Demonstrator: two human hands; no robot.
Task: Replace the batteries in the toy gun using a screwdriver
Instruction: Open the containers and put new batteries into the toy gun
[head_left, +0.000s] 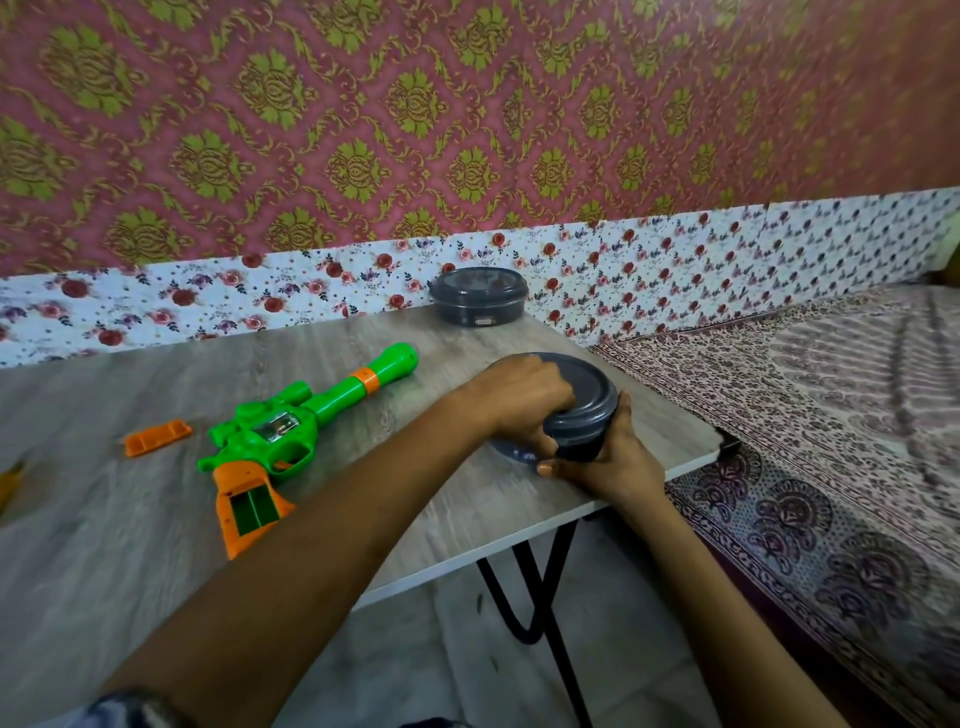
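A green and orange toy gun (291, 431) lies on the wooden table (130, 545), its orange grip toward me with the battery compartment open. The orange battery cover (157, 438) lies loose to its left. At the table's right edge stands a round dark grey container (584, 410). My left hand (519, 400) grips its lid from above. My right hand (605, 462) curls round the container's near side. A yellow handle, perhaps the screwdriver (10, 480), shows at the far left edge.
A second round grey container (478, 297) stands at the back of the table against the floral wall strip. A patterned bed cover (831, 415) lies to the right, past the table edge. Black table legs (540, 597) show below.
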